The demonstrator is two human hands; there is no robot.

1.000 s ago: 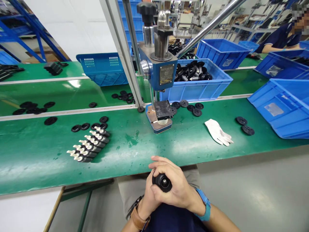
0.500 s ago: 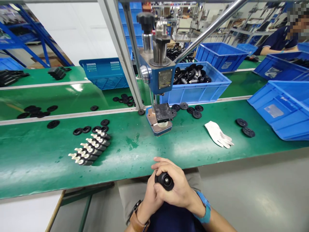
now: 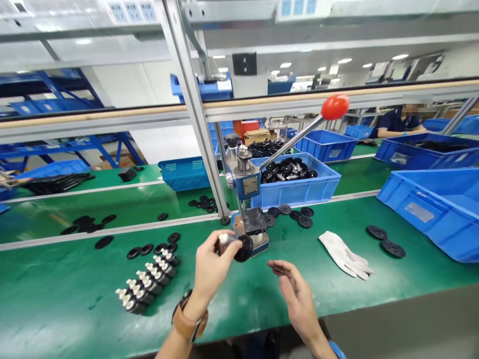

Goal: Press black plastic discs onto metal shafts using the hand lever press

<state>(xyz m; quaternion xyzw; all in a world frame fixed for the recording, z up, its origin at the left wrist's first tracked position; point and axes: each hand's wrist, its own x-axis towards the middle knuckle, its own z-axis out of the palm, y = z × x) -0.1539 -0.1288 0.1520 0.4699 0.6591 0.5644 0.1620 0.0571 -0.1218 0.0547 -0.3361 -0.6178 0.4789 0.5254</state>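
Note:
My left hand (image 3: 210, 264) grips a black cylindrical part (image 3: 245, 248), tilted on its side, between thumb and fingers. Its white tip points left and its wide black disc end faces right. The part is held just in front of the base of a blue lever press (image 3: 248, 185). My right hand (image 3: 297, 296) is empty, fingers apart, over the front of the green bench (image 3: 209, 314). To the left stands a block of black cylinders with white tips (image 3: 147, 281), in rows. Several black discs (image 3: 145, 249) lie behind them.
A white glove (image 3: 344, 254) lies right of my hands, with two black discs (image 3: 392, 248) beyond it. A blue bin of black parts (image 3: 299, 192) sits behind the press. The red-knobbed lever (image 3: 335, 107) sticks out up to the right. A person (image 3: 389, 122) sits far right.
Both hands have risen from my lap to above the bench. The right hand has let go of the black part; the left carries it to the press. The view has tilted up.

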